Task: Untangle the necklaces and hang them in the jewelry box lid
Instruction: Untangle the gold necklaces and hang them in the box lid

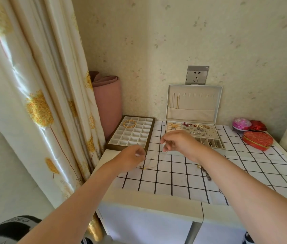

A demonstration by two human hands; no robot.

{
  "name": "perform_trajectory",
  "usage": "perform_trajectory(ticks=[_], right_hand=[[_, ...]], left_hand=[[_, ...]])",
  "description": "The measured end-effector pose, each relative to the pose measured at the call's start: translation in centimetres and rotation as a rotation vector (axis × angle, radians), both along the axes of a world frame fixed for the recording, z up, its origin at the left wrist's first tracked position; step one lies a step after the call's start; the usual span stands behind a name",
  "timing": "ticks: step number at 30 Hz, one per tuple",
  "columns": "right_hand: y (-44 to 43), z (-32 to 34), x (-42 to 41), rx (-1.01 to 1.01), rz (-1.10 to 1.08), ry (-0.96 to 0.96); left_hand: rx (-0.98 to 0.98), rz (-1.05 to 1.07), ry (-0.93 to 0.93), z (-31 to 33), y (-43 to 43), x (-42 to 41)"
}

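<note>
Thin gold necklace (150, 164): strung in a slack loop between the two hands, just above the checked cloth (174, 175) at the left front of the table (149, 199), in front of the jewelry box (222, 145). Pinched at one end by the left hand (134, 156), fingers curled together on the chain. Pinched at the other end by the right hand (176, 142), thumb and forefinger closed on it, other fingers bent.

Beneath the right forearm, on the cloth: a darker tangle of chains (205, 171), partly hidden.

Behind the hands, against the wall: the box with its lid (201, 103) upright, a row of hooks along the top, one gold chain (177, 102) hanging at the left end. In the box's top tray, small earrings and charms, too small to tell apart.

Left of the box: a compartment tray (134, 136) with gold bangles (129, 123) near its far corner.

Right of the box: a red heart-shaped case (257, 140), a pink round case (241, 124) behind it.

Further out: a wall socket (197, 75), a rolled pink mat (107, 99), a floral curtain (33, 103).
</note>
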State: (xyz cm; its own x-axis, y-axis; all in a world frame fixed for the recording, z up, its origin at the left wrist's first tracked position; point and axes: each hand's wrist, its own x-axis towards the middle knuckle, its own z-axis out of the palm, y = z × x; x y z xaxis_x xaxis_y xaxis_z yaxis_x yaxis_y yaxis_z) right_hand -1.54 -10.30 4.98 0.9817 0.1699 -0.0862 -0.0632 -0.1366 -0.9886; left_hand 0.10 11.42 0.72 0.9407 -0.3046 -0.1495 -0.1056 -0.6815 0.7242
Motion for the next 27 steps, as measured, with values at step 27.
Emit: perform_trajectory(ticks=[27], right_hand=[[-7.5, 9.1, 5.2, -0.610, -0.162, -0.291]], left_hand=[[-0.212, -0.253, -0.314, 12.5, -11.2, 10.1]])
